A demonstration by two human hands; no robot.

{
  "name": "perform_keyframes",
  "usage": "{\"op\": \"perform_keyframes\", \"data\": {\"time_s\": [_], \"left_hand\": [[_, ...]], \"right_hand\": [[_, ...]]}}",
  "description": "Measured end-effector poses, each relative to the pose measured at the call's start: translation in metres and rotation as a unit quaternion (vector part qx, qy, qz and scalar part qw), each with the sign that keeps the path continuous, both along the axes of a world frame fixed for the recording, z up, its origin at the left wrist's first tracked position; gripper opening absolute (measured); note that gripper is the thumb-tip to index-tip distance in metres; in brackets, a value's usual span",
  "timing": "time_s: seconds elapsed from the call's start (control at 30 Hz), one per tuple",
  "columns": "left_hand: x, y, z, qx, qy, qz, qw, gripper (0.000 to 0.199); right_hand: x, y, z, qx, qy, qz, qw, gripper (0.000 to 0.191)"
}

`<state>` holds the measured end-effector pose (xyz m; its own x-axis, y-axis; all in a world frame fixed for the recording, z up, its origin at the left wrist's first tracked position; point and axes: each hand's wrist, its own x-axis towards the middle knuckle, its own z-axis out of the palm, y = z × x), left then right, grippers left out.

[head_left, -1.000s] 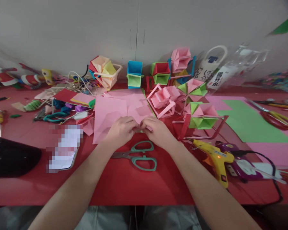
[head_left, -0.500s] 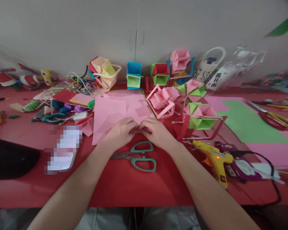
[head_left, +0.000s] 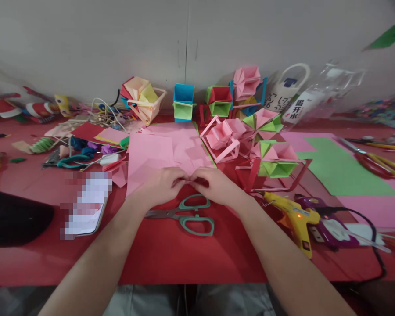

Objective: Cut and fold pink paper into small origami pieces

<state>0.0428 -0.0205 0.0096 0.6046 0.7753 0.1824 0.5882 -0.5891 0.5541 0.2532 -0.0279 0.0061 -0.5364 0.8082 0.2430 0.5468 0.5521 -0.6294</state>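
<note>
My left hand (head_left: 166, 186) and my right hand (head_left: 213, 186) meet fingertip to fingertip above the front of the pink paper sheets. Both are closed in a pinch on a small strip of pink paper (head_left: 188, 181), mostly hidden by the fingers. Just below them, green-handled scissors (head_left: 194, 215) lie on the red table (head_left: 191, 259), blades pointing left. Behind the hands is a pink sheet (head_left: 151, 151) on top of other pink and green paper.
Folded-paper models, one a pink wheel on a frame (head_left: 224, 136), stand behind and right. A yellow glue gun (head_left: 294, 217) with a lit orange light lies right, near a purple power strip (head_left: 332, 230). At left are a phone (head_left: 88, 204) and a black object (head_left: 18, 219).
My wrists have bent and the fingertips have drawn closer together, covering more of the strip. The left forearm has shifted slightly left, uncovering more of the scissor blades.
</note>
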Motion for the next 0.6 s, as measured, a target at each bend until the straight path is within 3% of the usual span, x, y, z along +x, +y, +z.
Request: {"op": "perform_keyframes", "data": {"time_s": [0.17, 0.6], "left_hand": [[0.0, 0.003, -0.001, -0.031, -0.01, 0.05, 0.998, 0.025], [0.009, 0.004, -0.005, -0.016, -0.016, 0.065, 0.998, 0.019]], "right_hand": [[-0.002, 0.001, -0.001, -0.063, 0.055, -0.03, 0.996, 0.027], [-0.007, 0.008, -0.012, -0.015, 0.053, -0.043, 0.998, 0.024]]}}
